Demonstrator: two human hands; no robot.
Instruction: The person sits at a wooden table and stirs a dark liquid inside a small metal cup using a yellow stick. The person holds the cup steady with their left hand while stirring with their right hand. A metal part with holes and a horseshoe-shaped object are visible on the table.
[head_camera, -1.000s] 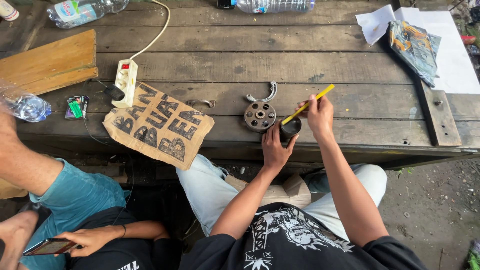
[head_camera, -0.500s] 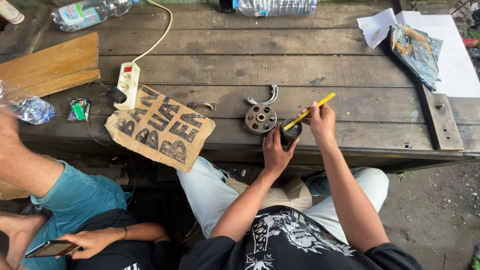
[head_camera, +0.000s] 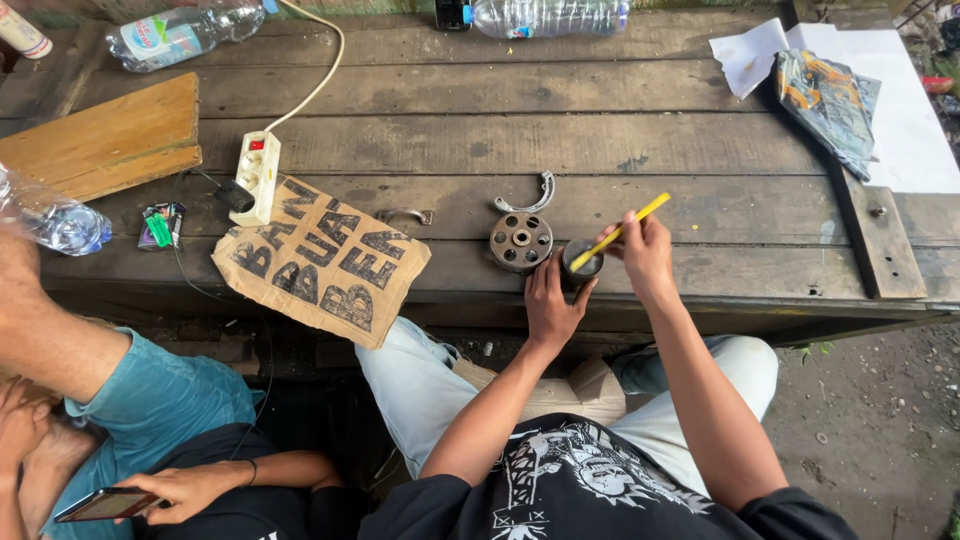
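At centre frame, near the wooden desk's (head_camera: 600, 110) front edge, the left hand (head_camera: 550, 305) closes its grip on a small dark cylinder (head_camera: 581, 262), steadying it while the right hand (head_camera: 645, 250) pinches a yellow stick (head_camera: 625, 230) into its top. One perforated metal disc (head_camera: 520, 241) lies just beside; three plastic bottles line the desk's far and left edges.

Around the cardboard sign (head_camera: 322, 260) lie three plastic bottles (head_camera: 545, 16), one power strip (head_camera: 254, 177), one wooden board (head_camera: 105, 136), one round metal part (head_camera: 520, 241), one small dark can (head_camera: 581, 262) and one yellow stick (head_camera: 634, 221)
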